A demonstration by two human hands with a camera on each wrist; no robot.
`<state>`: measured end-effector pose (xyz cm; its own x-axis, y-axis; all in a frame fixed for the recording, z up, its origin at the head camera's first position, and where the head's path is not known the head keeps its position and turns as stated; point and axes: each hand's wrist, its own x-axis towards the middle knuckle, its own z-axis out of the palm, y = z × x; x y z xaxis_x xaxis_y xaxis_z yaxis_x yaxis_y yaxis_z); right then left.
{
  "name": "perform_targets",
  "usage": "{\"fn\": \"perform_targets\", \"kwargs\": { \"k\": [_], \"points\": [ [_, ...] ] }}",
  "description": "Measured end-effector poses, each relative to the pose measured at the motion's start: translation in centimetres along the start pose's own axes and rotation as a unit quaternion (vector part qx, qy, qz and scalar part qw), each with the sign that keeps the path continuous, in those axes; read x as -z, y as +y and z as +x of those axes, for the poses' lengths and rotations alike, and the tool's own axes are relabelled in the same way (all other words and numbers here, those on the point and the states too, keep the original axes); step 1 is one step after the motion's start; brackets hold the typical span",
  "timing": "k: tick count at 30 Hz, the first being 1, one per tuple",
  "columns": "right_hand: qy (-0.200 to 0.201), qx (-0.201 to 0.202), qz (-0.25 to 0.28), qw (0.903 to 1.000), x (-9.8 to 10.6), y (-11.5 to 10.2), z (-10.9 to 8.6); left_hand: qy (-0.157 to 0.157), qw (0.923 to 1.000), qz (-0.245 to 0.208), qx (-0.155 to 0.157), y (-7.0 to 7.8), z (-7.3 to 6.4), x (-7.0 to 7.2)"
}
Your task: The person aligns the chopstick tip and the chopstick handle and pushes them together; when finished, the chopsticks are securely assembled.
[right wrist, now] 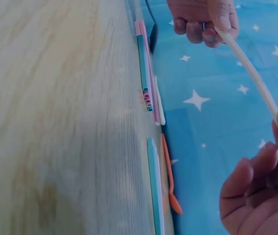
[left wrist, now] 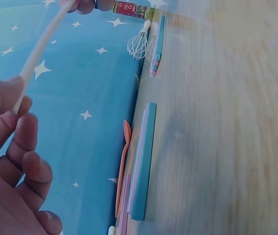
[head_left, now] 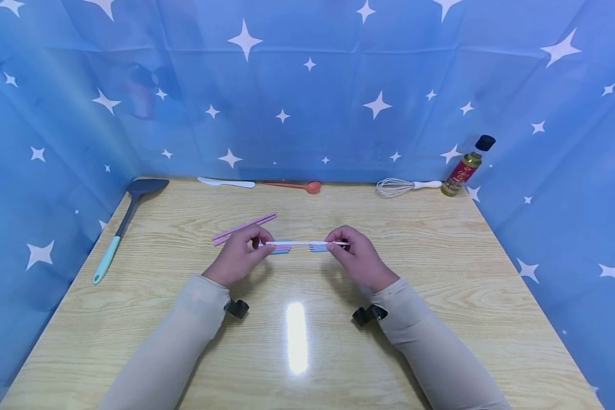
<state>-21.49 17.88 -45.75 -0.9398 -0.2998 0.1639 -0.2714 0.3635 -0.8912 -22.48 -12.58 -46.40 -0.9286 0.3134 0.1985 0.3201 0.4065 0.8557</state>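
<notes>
My left hand (head_left: 240, 255) and right hand (head_left: 359, 259) hold a slim white chopstick (head_left: 300, 243) level over the middle of the table, each pinching it near one end between thumb and fingers. Under it lie teal and pink chopsticks (head_left: 282, 249) on the left, and another small bundle of coloured chopsticks (head_left: 318, 249) on the right, with a gap between them. My hands partly cover both bundles. In the left wrist view, a teal chopstick (left wrist: 144, 161) lies on the table below the held one. A pink pair of chopsticks (head_left: 243, 229) rests slanted just behind my left hand.
Along the back edge lie a white knife (head_left: 226, 183), an orange spoon (head_left: 312, 187) and a whisk (head_left: 397, 187). An oil bottle (head_left: 461, 171) stands at the back right corner. A dark spatula with a mint handle (head_left: 107, 259) lies along the left edge.
</notes>
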Motion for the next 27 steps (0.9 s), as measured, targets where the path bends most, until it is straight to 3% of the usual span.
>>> {"fn": "perform_targets", "kwargs": {
  "k": [10,20,27],
  "points": [
    [0.004,0.026,0.015,0.9995,-0.23,-0.16,-0.06,0.020,0.9989,-0.035,-0.024,0.39,-0.20,-0.20],
    [-0.015,0.042,0.017,0.9989,-0.29,-0.64,-0.32,0.006,0.9979,-0.054,-0.036,0.92,-0.41,-0.39],
    [0.037,0.008,-0.009,0.9992,-0.13,-0.42,-0.02,-0.002,0.9994,-0.022,-0.025,0.29,-0.14,0.27]
  ]
}}
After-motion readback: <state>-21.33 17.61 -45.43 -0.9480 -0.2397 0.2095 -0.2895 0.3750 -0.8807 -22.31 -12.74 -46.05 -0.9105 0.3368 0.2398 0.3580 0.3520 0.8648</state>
